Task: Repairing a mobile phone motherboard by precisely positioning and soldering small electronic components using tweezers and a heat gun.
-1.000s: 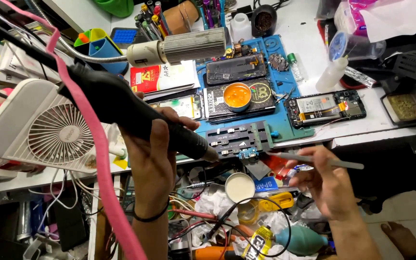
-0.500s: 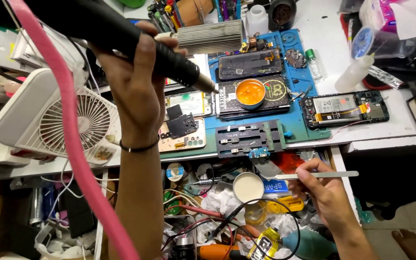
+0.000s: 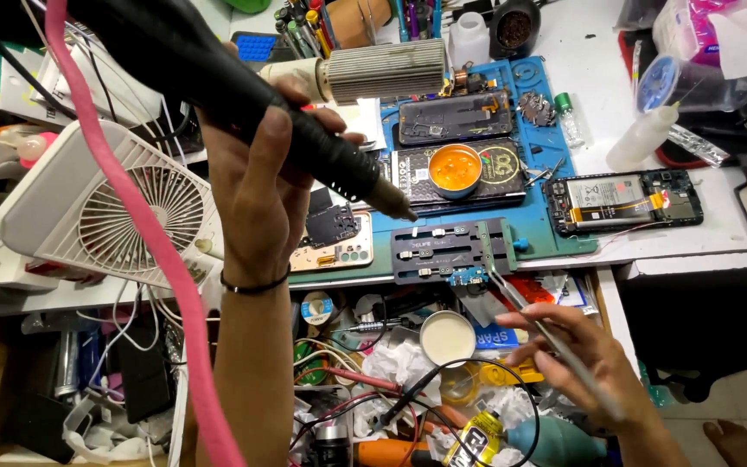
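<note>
My left hand [image 3: 257, 186] grips a black hot-air handle [image 3: 244, 104] with a pink hose [image 3: 144, 233]; its metal nozzle points down-right, above the black board clamp [image 3: 451, 251] on the blue work mat [image 3: 539, 151]. My right hand [image 3: 581, 355] holds metal tweezers [image 3: 516, 303], whose tips touch a small blue circuit board [image 3: 469, 278] at the clamp's front edge. A round tin of orange flux [image 3: 453, 169] rests on a dismantled phone behind the clamp.
A white desk fan [image 3: 110, 207] stands at the left. An opened phone with its battery [image 3: 620, 199] lies at the right, near a white squeeze bottle [image 3: 641, 138]. Below the desk edge an open drawer holds wires, a white round tin [image 3: 445, 337] and clutter.
My left hand has brought the hot-air handle back down, its nozzle now just above the clamp. My right hand has moved the tweezers' tips onto the small board.
</note>
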